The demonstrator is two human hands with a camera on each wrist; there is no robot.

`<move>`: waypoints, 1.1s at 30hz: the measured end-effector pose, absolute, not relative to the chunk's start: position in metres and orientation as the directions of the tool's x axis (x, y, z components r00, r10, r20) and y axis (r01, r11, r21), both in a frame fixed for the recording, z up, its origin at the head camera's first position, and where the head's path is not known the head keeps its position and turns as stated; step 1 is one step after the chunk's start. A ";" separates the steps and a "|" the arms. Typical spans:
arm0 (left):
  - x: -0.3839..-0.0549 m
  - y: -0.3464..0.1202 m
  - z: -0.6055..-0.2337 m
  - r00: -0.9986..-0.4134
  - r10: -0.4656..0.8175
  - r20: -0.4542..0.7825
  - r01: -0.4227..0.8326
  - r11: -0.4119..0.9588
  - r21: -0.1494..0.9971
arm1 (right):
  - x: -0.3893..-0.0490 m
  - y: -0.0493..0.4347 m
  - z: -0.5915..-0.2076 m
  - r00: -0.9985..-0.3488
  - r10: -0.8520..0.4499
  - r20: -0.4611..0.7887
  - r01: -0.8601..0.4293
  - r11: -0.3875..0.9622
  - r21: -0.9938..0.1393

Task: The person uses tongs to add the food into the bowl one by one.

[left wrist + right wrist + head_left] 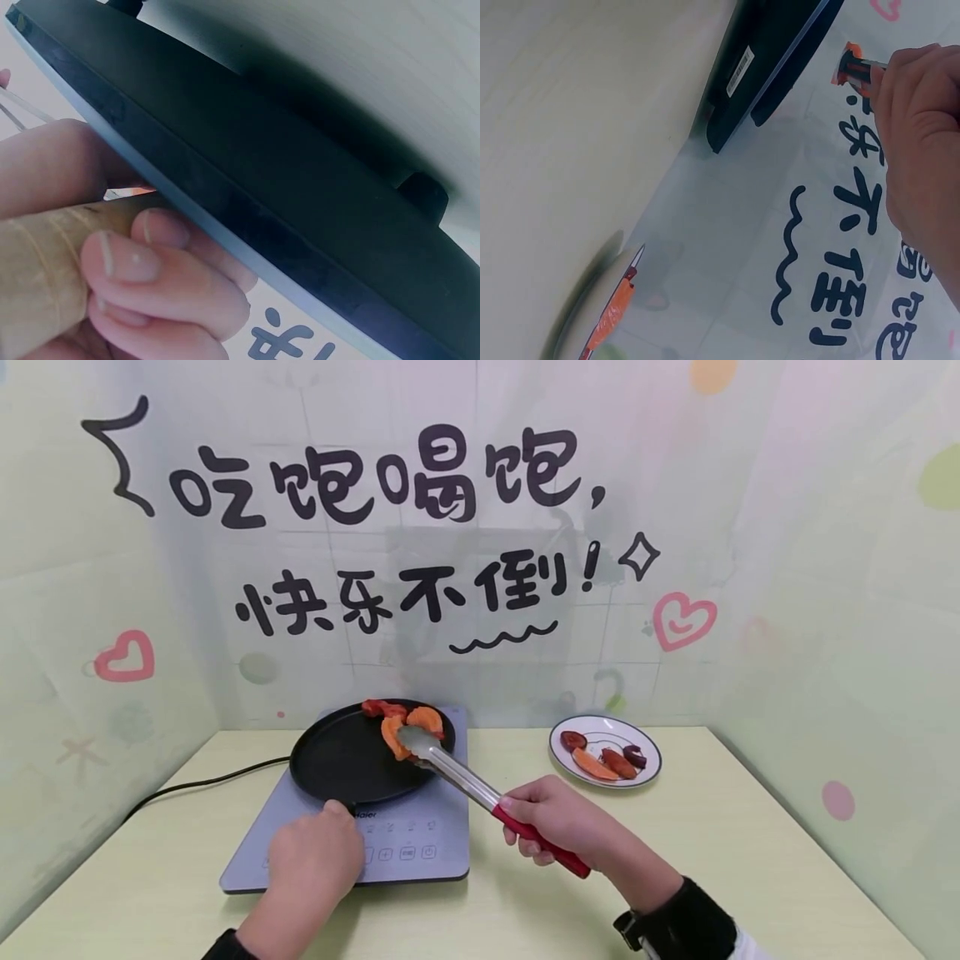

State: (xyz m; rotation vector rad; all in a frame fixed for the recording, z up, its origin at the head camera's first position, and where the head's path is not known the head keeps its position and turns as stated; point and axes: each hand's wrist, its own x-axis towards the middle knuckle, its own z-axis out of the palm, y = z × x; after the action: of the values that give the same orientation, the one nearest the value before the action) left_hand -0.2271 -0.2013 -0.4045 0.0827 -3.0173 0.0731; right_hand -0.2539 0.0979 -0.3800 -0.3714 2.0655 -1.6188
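Observation:
My left hand (315,852) grips the handle (37,285) of a round black frying pan (337,760); in the left wrist view that handle is light brown, with fingers curled round it. The pan sits on an induction cooker (450,860). In my right hand (558,818) are metal tongs (468,782) with a red grip, slanting left over the pan. Their tips are at orange slices (393,735) near the pan's far right rim, and partly hide them. A red piece of food (382,708) lies just behind the slices.
A white plate (607,725) with a dark rim stands at the back right of the table (570,910), holding several orange and dark red food pieces (596,765). A black cord (210,781) runs left from behind the pan. Printed cloth walls (480,677) enclose the table.

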 end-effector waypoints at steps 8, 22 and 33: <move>-0.227 -0.200 -0.403 -0.991 -0.044 0.127 -0.051 0.997 -0.051 | -0.254 0.085 -0.377 -0.841 -0.494 -0.220 0.093 0.270 -0.958; -0.228 -0.201 -0.403 -0.992 -0.058 0.112 -0.062 0.997 -0.041 | -0.250 0.081 -0.380 -0.858 -0.464 -0.220 0.045 0.360 -0.932; -0.227 -0.201 -0.404 -0.992 -0.054 0.116 -0.060 0.997 -0.047 | -0.247 0.075 -0.380 -0.880 -0.436 -0.188 -0.040 0.462 -0.886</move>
State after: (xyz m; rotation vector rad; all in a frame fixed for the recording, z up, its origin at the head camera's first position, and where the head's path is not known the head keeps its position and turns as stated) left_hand -0.2268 -0.2011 -0.4035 0.0868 -3.0242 0.0763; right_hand -0.2467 0.0749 -0.3799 -0.4003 2.3265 -1.3943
